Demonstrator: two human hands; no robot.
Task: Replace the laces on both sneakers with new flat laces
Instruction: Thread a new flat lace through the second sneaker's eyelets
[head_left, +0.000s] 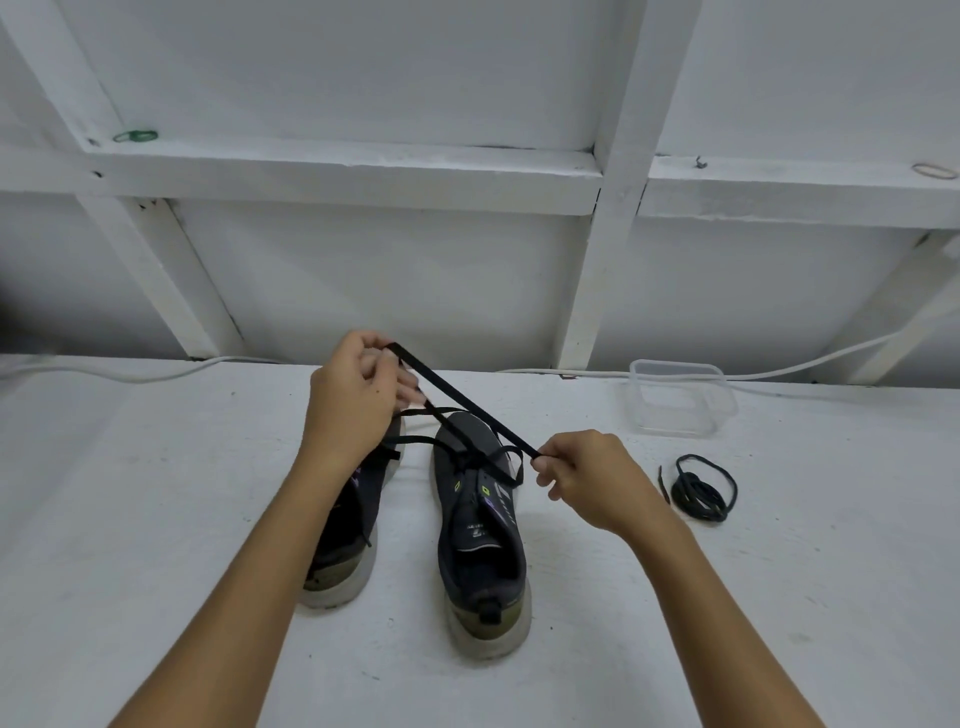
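Setting: white worktop (156, 519) against a white framed wall; items listed nearest first.
Right sneaker: right sneaker (480, 545), dark upper, pale sole, heel toward the person, toe away; lacing begun near the toe, upper eyelets appear unlaced.
Left sneaker: left sneaker (343, 545), just beside it, partly hidden by the forearm; thin dark laces show on it.
Right hand: right hand (584, 480), fingers curled, pinching one end of the flat lace (462, 402).
Left hand: left hand (358, 395), fingers pinching the other end, raised over the toes.
Flat lace: black, taut between the hands, untwisted.
Handling advice: keep the lace flat, even out both ends, feed the tip squarely into the next eyelet.
Old lace: coiled old lace (701, 488), right of the sneakers.
Container: clear container (680, 397), farther back.
Cable: white cable (156, 371) along the wall.
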